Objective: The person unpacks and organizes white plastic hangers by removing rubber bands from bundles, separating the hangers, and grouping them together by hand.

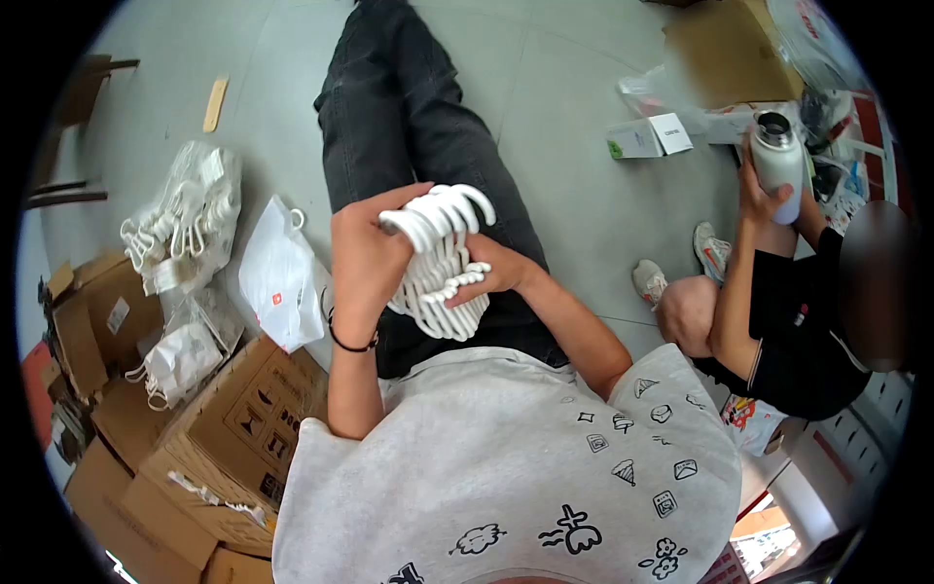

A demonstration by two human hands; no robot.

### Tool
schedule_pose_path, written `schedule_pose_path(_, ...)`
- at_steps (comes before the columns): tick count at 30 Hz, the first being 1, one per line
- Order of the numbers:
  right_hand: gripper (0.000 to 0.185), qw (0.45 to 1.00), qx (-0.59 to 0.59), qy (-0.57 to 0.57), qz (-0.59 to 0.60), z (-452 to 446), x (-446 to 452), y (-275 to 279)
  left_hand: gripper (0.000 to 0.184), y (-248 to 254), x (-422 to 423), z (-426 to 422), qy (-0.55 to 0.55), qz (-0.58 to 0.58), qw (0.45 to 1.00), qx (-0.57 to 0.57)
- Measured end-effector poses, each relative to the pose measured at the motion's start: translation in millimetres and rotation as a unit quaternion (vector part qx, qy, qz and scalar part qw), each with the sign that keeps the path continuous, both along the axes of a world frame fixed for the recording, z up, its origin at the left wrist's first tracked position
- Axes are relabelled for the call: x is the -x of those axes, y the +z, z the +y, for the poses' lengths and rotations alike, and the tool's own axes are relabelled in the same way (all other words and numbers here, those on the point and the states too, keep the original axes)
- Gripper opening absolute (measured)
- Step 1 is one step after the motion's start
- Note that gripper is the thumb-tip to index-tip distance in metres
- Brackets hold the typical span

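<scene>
A bundle of white hangers [438, 282] is held above my lap, its rounded ends stacked side by side. My left hand [375, 243] wraps round the upper part of the bundle, by the curved hooks. Against the right side of the same bundle, my right hand [496, 268] is closed with its fingers on the rods. Dark trousers [389, 117] lie beneath the bundle. To the left is a clear plastic bag [185, 219] of more white hangers, and beside it a white bag [282, 277] with a small red mark.
Cardboard boxes [243, 419] stand at the lower left, with a small white package [180, 360] above them. At the right, a seated person [749, 321] holds a white bottle [778, 165]. A small white box [647, 136] and a large cardboard box [744, 54] are at the upper right.
</scene>
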State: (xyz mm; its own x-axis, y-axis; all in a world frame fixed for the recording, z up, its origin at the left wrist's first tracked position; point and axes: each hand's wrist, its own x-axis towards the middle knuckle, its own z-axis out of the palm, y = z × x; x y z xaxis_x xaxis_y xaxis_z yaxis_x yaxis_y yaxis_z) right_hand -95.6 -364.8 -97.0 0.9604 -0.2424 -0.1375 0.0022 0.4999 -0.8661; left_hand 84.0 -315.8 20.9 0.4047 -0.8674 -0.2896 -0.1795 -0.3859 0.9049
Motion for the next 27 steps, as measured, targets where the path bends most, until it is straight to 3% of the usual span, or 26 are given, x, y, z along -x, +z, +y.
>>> schedule_pose_path(2, 0.064, 0.999, 0.042, 0.033, 0.01, -2.3, 3.0, 1.3, 0.029, 5.4, -4.6, 0.4, -0.029, -0.004, 1.0, 0.009)
schedule_pose_path(3, 0.058, 0.998, 0.065, -0.014, 0.007, -1.4, 1.5, 11.7, 0.029, 3.8, -6.2, -0.8, -0.041, 0.001, 0.999, 0.016)
schedule_pose_path(5, 0.055, 0.998, 0.058, 0.012, -0.017, -2.6, -2.4, 11.6, 0.03, 2.6, -2.1, -0.5, -0.011, 0.013, 0.999, 0.043)
schedule_pose_path(7, 0.057, 0.992, 0.12, 0.026, 0.044, -10.3, 1.7, 38.0, 0.031, 8.1, 0.4, 3.9, -0.008, 0.002, 0.999, 0.045)
schedule_pose_path(12, 0.057, 0.985, 0.167, -0.037, -0.029, 0.6, 3.2, 36.0, 0.03, 18.9, 18.9, 11.6, 0.024, 0.012, 0.996, 0.089)
schedule_pose_path(19, 0.061, 0.97, 0.216, -0.062, -0.088, 5.0, 4.6, 38.5, 0.03, 15.5, 29.4, 19.0, -0.015, -0.04, 0.989, 0.142)
schedule_pose_path(24, 0.062, 0.953, 0.265, -0.094, -0.116, 4.5, 9.9, 55.9, 0.028, 25.2, 42.2, 22.7, -0.018, 0.044, 0.983, 0.177)
schedule_pose_path(27, 0.061, 0.958, 0.259, -0.066, -0.107, 6.3, 12.9, 60.6, 0.028, 30.3, 47.1, 25.9, -0.031, 0.037, 0.983, 0.177)
